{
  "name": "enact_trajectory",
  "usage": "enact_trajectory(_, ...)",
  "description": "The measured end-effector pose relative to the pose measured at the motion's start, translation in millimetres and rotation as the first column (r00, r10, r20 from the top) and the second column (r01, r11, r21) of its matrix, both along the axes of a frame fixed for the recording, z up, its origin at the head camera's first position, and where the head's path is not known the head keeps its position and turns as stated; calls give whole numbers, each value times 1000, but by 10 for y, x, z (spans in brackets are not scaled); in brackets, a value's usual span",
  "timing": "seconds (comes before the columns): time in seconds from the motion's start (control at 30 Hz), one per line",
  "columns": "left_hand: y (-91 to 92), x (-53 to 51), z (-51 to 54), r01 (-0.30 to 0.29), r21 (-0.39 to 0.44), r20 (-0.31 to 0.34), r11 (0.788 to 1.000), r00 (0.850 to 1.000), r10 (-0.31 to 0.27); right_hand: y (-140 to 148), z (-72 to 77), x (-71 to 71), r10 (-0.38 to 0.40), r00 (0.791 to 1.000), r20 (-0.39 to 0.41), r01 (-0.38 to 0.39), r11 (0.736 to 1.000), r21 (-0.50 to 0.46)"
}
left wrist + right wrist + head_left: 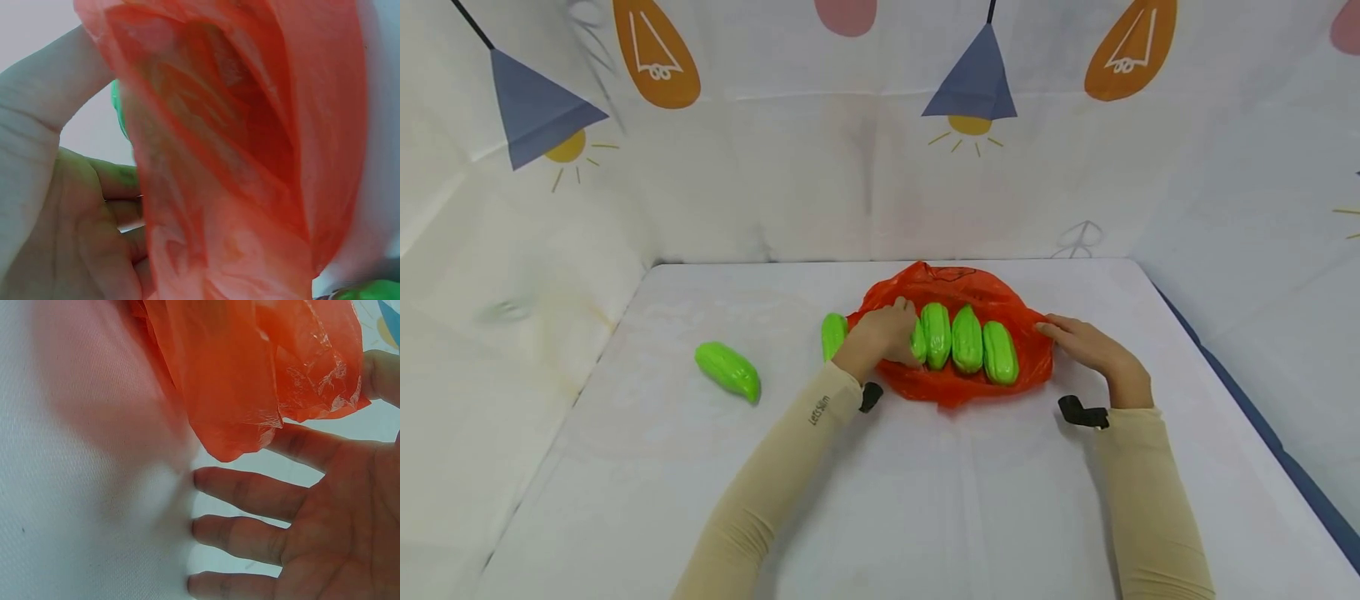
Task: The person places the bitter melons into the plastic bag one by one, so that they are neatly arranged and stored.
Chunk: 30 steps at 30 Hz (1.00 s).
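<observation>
Right grip (1097, 348) spread, touching red bag (958, 287)

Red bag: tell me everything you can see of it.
The red bag looks like thin, glossy, translucent plastic, crumpled, with a dark printed mark near its far edge. It lies spread on the white table, holding at least four green vegetables. The right hand pinches its right edge; the left hand reaches over its left side, its grip unclear.

White printed backdrop (790, 183), upper frame and sides. Motifs: blue pendant lamps (973, 79), upper left and top, right of centre; orange light bulbs (658, 83), upper left and upper right; pink discs (846, 12), top centre and upper right corner. White tabletop (970, 508), centre to bottom. Dark blue strip (1247, 408), right.
</observation>
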State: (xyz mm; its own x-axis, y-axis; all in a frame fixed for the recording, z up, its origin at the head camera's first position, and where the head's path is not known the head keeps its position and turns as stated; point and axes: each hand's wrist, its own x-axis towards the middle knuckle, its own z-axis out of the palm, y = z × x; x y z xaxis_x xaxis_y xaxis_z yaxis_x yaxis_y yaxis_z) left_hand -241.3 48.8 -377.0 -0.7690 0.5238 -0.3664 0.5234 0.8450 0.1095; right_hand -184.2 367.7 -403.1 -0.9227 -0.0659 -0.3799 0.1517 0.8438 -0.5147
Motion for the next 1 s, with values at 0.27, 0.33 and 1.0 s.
enact_trajectory(0.27,-44,-17,-54,-10,37,32,999,999,9,9,-12,-3,-11,1000,5,11,1000,1)
enact_trajectory(0.33,-56,-17,-73,-8,48,40,999,999,7,15,-25,-8,-12,1000,7,12,1000,1)
enact_trajectory(1.0,-162,-41,-223,-17,193,56,981,998,7,13,-31,-3,-16,1000,4,16,1000,-11)
